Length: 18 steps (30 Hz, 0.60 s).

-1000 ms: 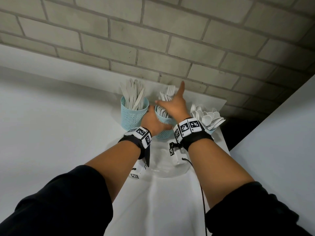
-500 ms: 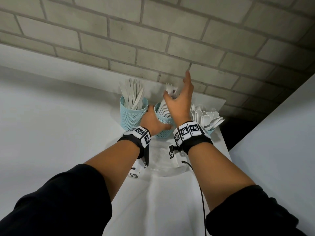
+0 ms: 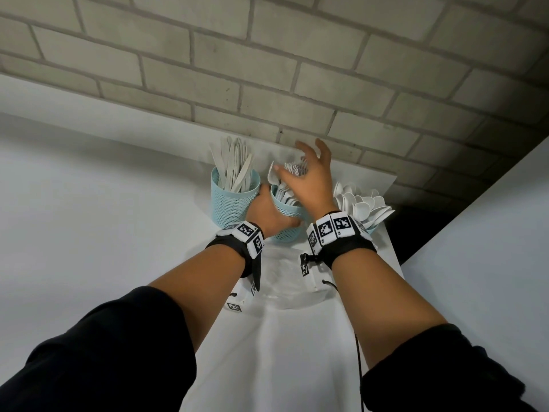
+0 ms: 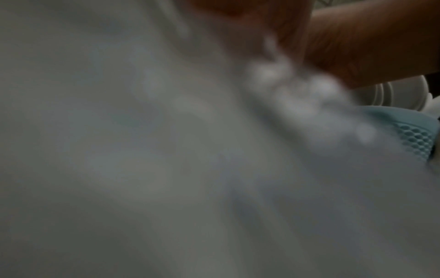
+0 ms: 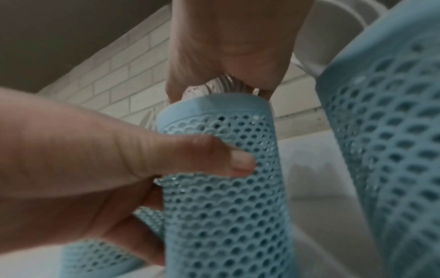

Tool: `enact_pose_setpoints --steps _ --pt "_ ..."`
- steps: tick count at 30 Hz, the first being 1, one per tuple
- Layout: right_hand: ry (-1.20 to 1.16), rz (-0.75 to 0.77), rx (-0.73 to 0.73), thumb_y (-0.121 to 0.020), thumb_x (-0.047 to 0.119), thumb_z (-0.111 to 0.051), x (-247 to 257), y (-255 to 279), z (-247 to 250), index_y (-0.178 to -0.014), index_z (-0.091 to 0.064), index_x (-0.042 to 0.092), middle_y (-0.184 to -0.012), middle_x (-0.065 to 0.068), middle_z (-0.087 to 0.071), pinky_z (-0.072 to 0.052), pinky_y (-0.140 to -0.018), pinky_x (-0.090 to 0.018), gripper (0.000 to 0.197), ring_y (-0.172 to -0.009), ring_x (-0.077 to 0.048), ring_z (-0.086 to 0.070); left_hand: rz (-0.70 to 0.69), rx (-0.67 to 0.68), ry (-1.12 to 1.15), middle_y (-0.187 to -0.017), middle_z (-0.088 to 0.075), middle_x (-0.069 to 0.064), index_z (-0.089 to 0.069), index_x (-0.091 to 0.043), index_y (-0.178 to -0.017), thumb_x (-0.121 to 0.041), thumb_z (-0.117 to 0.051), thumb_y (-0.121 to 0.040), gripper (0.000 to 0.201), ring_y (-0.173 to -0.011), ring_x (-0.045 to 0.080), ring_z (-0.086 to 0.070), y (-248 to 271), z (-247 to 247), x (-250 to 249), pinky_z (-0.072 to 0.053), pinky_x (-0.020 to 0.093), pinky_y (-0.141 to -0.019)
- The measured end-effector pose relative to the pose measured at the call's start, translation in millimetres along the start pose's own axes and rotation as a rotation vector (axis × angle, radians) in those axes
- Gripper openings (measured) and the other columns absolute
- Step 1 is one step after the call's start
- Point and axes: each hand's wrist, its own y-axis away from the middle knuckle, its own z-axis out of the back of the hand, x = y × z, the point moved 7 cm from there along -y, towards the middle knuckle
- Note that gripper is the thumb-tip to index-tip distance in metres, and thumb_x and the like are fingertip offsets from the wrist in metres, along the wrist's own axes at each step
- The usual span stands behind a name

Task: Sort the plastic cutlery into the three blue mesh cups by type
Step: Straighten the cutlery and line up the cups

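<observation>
Three blue mesh cups stand in a row by the brick wall. The left cup holds white knives. My left hand grips the middle cup, thumb across its mesh. This cup holds forks. My right hand lies over the fork heads, palm down and fingers spread straight. The right cup is full of spoons and sits mostly behind my right wrist. The left wrist view is blurred.
The cups stand at the far end of a narrow white table, against the brick wall. A crumpled clear plastic sheet lies under my wrists. White panels close in on both sides.
My right hand, raised above the middle cup half a second ago, has come down onto the forks with its fingers spread. The left hand has stayed on that cup.
</observation>
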Motion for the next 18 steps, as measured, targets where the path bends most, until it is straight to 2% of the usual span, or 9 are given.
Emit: enact_pose_setpoints --steps 1,3,4,6,8,10,14,16,18 --pt "-0.036 0.015 0.010 -0.077 0.034 -0.071 2 0 0 -0.132 -0.049 0.024 -0.148 -0.002 -0.028 -0.039 -0.095 -0.023 0.061 -0.119 -0.007 -0.041 0.002 -0.001 0.000 -0.126 -0.055 0.008 -0.033 -0.007 -0.130 -0.031 -0.088 -0.056 0.096 -0.114 0.025 -0.056 -1 0 1 -0.046 0.036 -0.097" --pt "-0.041 0.023 0.080 -0.077 0.033 -0.068 5 -2 -4 -0.134 -0.047 0.026 -0.141 -0.003 -0.042 -0.038 -0.104 -0.033 0.061 -0.127 -0.015 -0.038 0.001 0.004 -0.002 -0.128 -0.054 0.008 -0.032 -0.006 -0.131 -0.032 -0.088 -0.055 0.098 -0.117 0.025 -0.054 -1 0 0 -0.045 0.036 -0.099" --pt "0.010 0.024 0.139 -0.078 0.037 -0.068 6 -2 -9 -0.132 -0.049 0.027 -0.137 -0.003 -0.046 -0.036 -0.104 -0.032 0.059 -0.128 -0.019 -0.038 0.003 0.017 0.005 -0.132 -0.051 0.008 -0.030 -0.007 -0.134 -0.033 -0.089 -0.055 0.102 -0.120 0.025 -0.052 -1 -1 -1 -0.043 0.038 -0.101" --pt "0.187 0.043 0.233 -0.078 0.046 -0.068 7 -1 -16 -0.124 -0.058 0.027 -0.130 -0.003 -0.052 -0.035 -0.095 -0.027 0.051 -0.124 -0.021 -0.040 0.010 0.039 0.029 -0.138 -0.047 0.007 -0.023 -0.009 -0.140 -0.035 -0.089 -0.053 0.112 -0.125 0.025 -0.048 0 -2 -1 -0.040 0.041 -0.105" --pt "0.343 0.027 0.199 -0.080 0.051 -0.063 5 -6 -14 -0.113 -0.064 0.021 -0.120 -0.009 -0.054 -0.039 -0.087 -0.030 0.044 -0.115 -0.027 -0.045 0.021 0.032 0.025 -0.133 -0.051 0.007 -0.027 -0.010 -0.136 -0.035 -0.089 -0.054 0.106 -0.121 0.025 -0.051 0 -2 1 -0.043 0.040 -0.102" --pt "0.395 -0.074 0.085 -0.084 0.051 -0.058 1 -10 -4 -0.109 -0.065 0.014 -0.116 -0.013 -0.054 -0.041 -0.082 -0.033 0.045 -0.109 -0.032 -0.047 0.038 0.020 0.022 -0.127 -0.054 0.008 -0.032 -0.009 -0.132 -0.032 -0.088 -0.056 0.096 -0.115 0.025 -0.054 0 -1 2 -0.045 0.036 -0.098" --pt "0.414 -0.123 -0.050 -0.088 0.050 -0.052 4 -6 -1 -0.105 -0.066 0.012 -0.116 -0.013 -0.053 -0.040 -0.084 -0.036 0.044 -0.110 -0.032 -0.045 0.029 0.018 0.024 -0.125 -0.055 0.010 -0.034 -0.007 -0.130 -0.028 -0.086 -0.060 0.090 -0.113 0.026 -0.055 1 0 -1 -0.042 0.029 -0.090" --pt "0.406 -0.130 -0.036 -0.089 0.042 -0.054 3 -4 -4 -0.106 -0.065 0.011 -0.119 -0.014 -0.051 -0.039 -0.086 -0.034 0.038 -0.110 -0.034 -0.045 0.028 0.014 0.030 -0.124 -0.055 0.009 -0.035 -0.007 -0.129 -0.027 -0.087 -0.059 0.089 -0.112 0.025 -0.056 1 0 0 -0.042 0.028 -0.088" --pt "0.354 -0.128 0.028 -0.088 0.031 -0.055 1 -8 -6 -0.107 -0.064 0.010 -0.116 -0.015 -0.054 -0.039 -0.083 -0.031 0.029 -0.105 -0.033 -0.051 0.029 0.012 0.036 -0.123 -0.056 0.008 -0.035 -0.008 -0.128 -0.027 -0.088 -0.058 0.089 -0.110 0.025 -0.057 1 0 0 -0.044 0.028 -0.088"
